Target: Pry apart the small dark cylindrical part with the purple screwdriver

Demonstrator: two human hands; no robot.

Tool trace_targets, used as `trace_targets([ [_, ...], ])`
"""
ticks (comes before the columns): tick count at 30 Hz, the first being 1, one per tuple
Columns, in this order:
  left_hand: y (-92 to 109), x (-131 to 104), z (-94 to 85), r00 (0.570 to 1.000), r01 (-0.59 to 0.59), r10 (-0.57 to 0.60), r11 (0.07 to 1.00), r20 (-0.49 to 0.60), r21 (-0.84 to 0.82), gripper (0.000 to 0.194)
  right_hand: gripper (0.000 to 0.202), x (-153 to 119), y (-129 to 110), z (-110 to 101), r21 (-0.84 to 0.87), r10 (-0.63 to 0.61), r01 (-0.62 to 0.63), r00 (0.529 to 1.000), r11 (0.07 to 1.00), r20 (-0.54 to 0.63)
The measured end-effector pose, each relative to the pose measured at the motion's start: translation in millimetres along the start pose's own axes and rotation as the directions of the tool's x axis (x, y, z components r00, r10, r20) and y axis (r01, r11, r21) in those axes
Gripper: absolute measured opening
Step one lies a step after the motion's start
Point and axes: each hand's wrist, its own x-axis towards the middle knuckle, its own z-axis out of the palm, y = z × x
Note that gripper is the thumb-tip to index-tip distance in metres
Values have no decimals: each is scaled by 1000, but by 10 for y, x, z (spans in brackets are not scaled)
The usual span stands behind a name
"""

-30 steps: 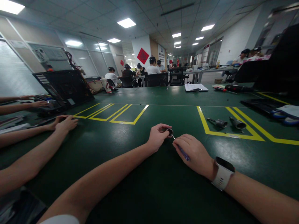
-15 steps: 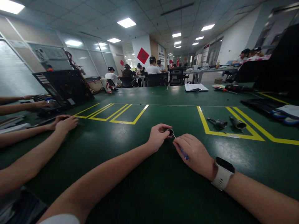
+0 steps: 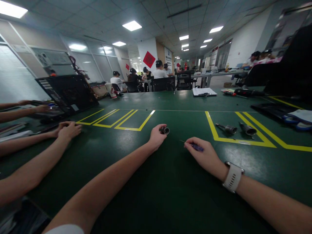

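Observation:
Near the middle of the green table, my left hand grips a small dark metal cylinder whose round open end shows. To its right, my right hand is closed on a thin screwdriver with a blue-purple handle; its slender shaft points left and touches nothing. A gap separates the cylinder from the shaft tip. Two metal parts with cup-shaped ends, the left one and the right one, lie inside a yellow tape outline at the right.
Another person's hands rest at the left table edge, with more hands beyond. A black frame-like device stands behind them. White papers lie at the back; a black tray with blue-handled tools is far right.
My hands have moved apart. The left one went left and slightly up with the cylinder, and the screwdriver shaft has come away from the cylinder's opening.

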Motion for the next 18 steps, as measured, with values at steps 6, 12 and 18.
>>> trace_targets([
  [6,94,-52,-83,961,-270,265,863,72,427,29,26,61,70,-71,460,229,-229,972,858,58],
  [12,207,-160,-20,915,-401,353,835,194,377,34,24,53,35,-95,664,195,-182,979,725,56],
  [18,213,-193,33,908,-325,258,931,331,165,29,19,15,19,-89,621,35,-79,996,780,83],
])
